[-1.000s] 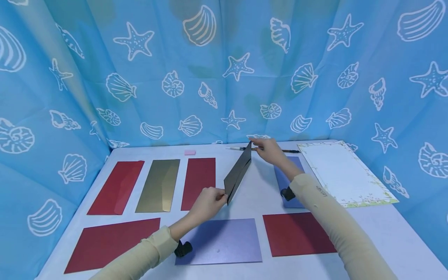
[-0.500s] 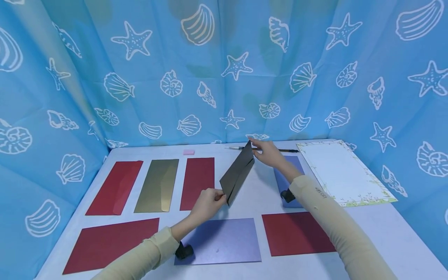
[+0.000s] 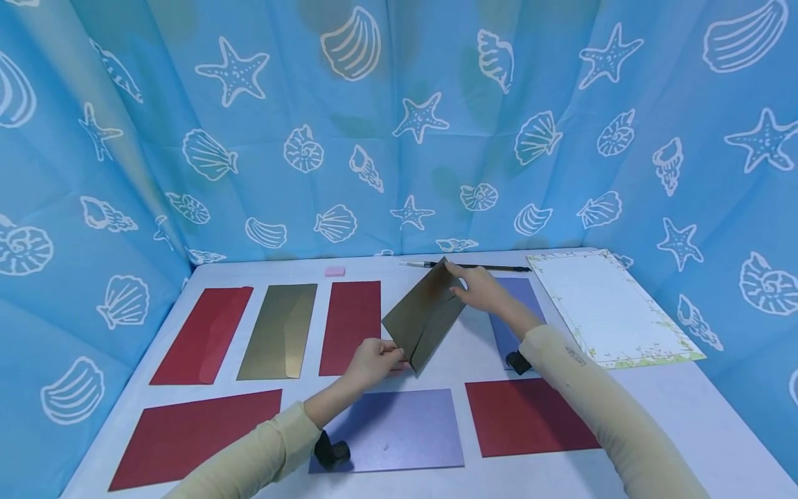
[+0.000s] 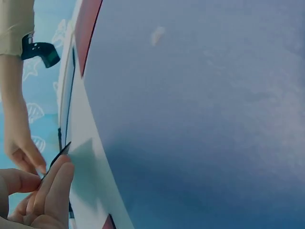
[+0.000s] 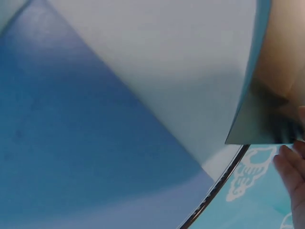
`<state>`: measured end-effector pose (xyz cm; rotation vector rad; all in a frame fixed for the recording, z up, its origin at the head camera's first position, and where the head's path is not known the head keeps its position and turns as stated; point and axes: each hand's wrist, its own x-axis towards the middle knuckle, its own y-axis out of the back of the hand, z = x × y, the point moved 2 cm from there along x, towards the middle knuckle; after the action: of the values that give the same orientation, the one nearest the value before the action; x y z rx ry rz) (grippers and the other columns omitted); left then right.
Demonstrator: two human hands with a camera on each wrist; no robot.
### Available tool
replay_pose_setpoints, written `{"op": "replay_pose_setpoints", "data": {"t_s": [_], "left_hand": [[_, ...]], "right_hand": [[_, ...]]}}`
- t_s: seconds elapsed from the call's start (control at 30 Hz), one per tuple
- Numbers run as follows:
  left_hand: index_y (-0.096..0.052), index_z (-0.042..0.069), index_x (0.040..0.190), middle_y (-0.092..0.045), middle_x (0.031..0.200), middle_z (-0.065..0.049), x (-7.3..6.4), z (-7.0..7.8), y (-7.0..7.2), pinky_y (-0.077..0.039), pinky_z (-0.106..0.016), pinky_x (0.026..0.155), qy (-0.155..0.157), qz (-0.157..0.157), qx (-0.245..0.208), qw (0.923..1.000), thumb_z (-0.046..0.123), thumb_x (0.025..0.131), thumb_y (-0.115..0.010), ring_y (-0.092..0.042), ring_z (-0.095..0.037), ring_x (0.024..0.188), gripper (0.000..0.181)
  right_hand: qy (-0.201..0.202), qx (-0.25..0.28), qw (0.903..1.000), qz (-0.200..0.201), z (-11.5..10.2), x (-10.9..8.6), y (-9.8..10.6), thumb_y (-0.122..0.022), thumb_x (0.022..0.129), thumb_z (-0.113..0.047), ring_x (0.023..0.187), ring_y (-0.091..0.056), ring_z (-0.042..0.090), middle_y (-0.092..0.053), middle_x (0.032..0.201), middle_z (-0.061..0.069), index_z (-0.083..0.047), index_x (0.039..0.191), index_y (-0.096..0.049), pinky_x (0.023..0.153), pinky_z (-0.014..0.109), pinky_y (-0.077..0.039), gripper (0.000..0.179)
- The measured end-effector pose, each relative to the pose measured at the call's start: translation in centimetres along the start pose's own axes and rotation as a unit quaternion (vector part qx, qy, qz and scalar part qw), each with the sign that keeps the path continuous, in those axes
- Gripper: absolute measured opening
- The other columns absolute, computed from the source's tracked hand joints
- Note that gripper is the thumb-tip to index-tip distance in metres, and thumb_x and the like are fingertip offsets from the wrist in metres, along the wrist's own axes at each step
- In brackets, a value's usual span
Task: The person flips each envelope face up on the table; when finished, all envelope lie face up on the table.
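A dark gold envelope [image 3: 416,310] is held tilted over the middle of the table, its flap seam showing. My left hand [image 3: 373,360] pinches its near lower corner between thumb and fingers, as the left wrist view also shows with the left hand [image 4: 52,193]. At the far upper edge, my right hand [image 3: 479,287] grips the same envelope. In the right wrist view the right-hand fingers [image 5: 291,169] appear by the end of the shiny envelope [image 5: 269,107], partly cut off by the frame. Below the hands lies a purple envelope [image 3: 399,433].
Flat at left are a red envelope [image 3: 202,336], a gold envelope [image 3: 277,333] and a dark red one [image 3: 351,322]. More dark red envelopes [image 3: 199,440] lie in front. Further right are a purple envelope [image 3: 517,298], brush [image 3: 499,267] and bordered paper [image 3: 614,308]. A pink block [image 3: 334,272] sits behind.
The held envelope has turned from nearly edge-on to show more of its broad face. My right hand has come slightly lower; my left hand keeps its pinch.
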<state>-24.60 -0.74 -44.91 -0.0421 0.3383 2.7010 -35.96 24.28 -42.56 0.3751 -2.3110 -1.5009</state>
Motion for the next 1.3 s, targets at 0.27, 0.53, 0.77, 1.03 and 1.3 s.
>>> {"op": "replay_pose_setpoints", "data": {"t_s": [0.27,0.53,0.77,1.03,1.3], "left_hand": [[-0.064,-0.012,0.113,-0.071,0.097,-0.022,0.6,0.3,-0.4,-0.056,-0.034,0.077,0.096,-0.035,-0.072,0.9922,0.011,0.099,-0.052,-0.071,-0.027,0.09,0.029],[-0.063,-0.013,0.112,-0.071,0.097,-0.02,1.0,0.0,-1.2,-0.056,-0.03,0.077,0.132,-0.075,-0.118,0.9813,0.014,0.101,-0.05,-0.071,-0.022,0.09,0.032],[-0.062,-0.012,0.115,-0.071,0.098,-0.02,1.0,-0.6,-1.6,-0.056,-0.03,0.077,0.17,-0.077,-0.155,0.9701,0.013,0.101,-0.05,-0.071,-0.019,0.086,0.031],[-0.063,-0.012,0.114,-0.071,0.096,-0.019,1.2,-1.3,-1.6,-0.057,-0.029,0.075,0.191,-0.067,-0.172,0.964,0.012,0.101,-0.049,-0.071,-0.014,0.079,0.031],[-0.066,-0.01,0.11,-0.072,0.092,-0.017,0.8,-1.2,-1.2,-0.057,-0.03,0.073,0.164,-0.08,-0.11,0.977,0.011,0.1,-0.05,-0.072,-0.018,0.081,0.028]], "right_hand": [[-0.015,-0.046,0.997,-0.06,-1.0,-0.1,-0.9,-0.061,0.094,-0.011,0.042,-0.034,0.009,-0.064,0.075,0.014,0.007,0.133,-0.052,0.044,0.021,-0.033,0.043],[-0.042,-0.073,0.9896,-0.117,-0.5,0.3,-2.0,-0.054,0.099,-0.015,0.042,-0.034,0.009,-0.065,0.082,0.019,0.004,0.131,-0.056,0.047,0.022,-0.034,0.037],[-0.044,-0.072,0.9886,-0.125,-0.8,0.7,-2.3,-0.054,0.099,-0.014,0.045,-0.036,0.01,-0.066,0.095,0.021,0.004,0.131,-0.056,0.048,0.024,-0.034,0.037],[-0.052,-0.091,0.9877,-0.116,-0.8,0.8,-3.3,-0.053,0.099,-0.016,0.045,-0.037,0.011,-0.052,0.136,0.021,0.004,0.134,-0.053,0.048,0.025,-0.036,0.04],[-0.045,-0.105,0.9879,-0.105,-0.9,0.9,-3.4,-0.055,0.098,-0.015,0.045,-0.04,0.01,-0.056,0.131,0.023,0.005,0.132,-0.054,0.045,0.023,-0.035,0.04]]}}
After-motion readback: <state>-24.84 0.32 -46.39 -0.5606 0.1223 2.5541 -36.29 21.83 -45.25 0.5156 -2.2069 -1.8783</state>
